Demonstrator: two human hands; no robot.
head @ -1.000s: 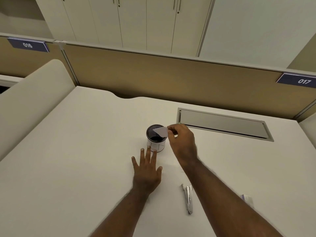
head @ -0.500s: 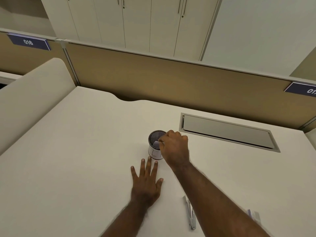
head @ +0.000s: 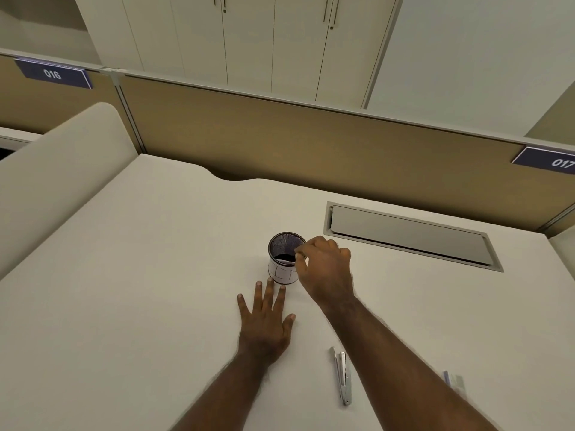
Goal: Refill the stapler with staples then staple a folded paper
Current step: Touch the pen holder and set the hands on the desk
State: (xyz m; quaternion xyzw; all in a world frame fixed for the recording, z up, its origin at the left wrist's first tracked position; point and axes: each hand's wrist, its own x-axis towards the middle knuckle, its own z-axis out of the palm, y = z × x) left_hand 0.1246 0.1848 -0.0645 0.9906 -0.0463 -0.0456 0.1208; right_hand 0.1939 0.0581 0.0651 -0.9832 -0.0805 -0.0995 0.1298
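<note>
Pinched at the rim of the mesh cup (head: 285,256): right hand (head: 326,269), thumb and forefinger closed together over the cup's right edge, though whether anything sits between them cannot be told from this angle. Pressed flat and empty on the desk (head: 140,290): left hand (head: 264,325), fingers spread, fingertips just short of the cup's near side.

Risks, by judgement. Could tip or skid the light cup if the right hand drags sideways, with no hand bracing it. Could also sweep the stapler (head: 342,379) off its spot, lying near and right of centre, just beside the right forearm; a careless pull back would catch it. Same for the small staple box (head: 453,381), half hidden past that forearm at the near right. No folded sheet clearly visible; some white paper seems wrapped around or tucked in the cup, hard to say which.

Room to move. Wide bare desk to the left and far side, free for both hands. Far right taken by the recessed cable hatch (head: 410,236), a lip to avoid. Far edge closed by the partition panel (head: 280,135); raised divider (head: 56,175) along the left.
</note>
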